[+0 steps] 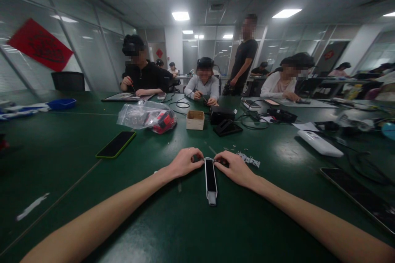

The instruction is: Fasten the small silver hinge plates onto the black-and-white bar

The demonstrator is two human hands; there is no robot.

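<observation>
A slim white-framed device with a long black face (211, 176), shaped like a scanning pen, lies on the table between my hands, its narrow grey end towards me. My left hand (187, 161) is closed around a small screwdriver-like tool (196, 158) with a dark handle; its thin shaft points right to the device's far end. On the other side, my right hand (233, 166) pinches something dark and thin (219, 161) at that same end, mostly hidden by the fingers. Just beyond the right hand lie small silvery metal plates (249, 159) and several tiny loose parts.
On the green table (148, 230) are a green-edged phone (116, 144), a plastic bag with red-and-black contents (148, 117), a small open box (195, 120), a black stand (227, 128), a white case (320, 143) and a dark tablet (358, 197). Co-workers sit opposite.
</observation>
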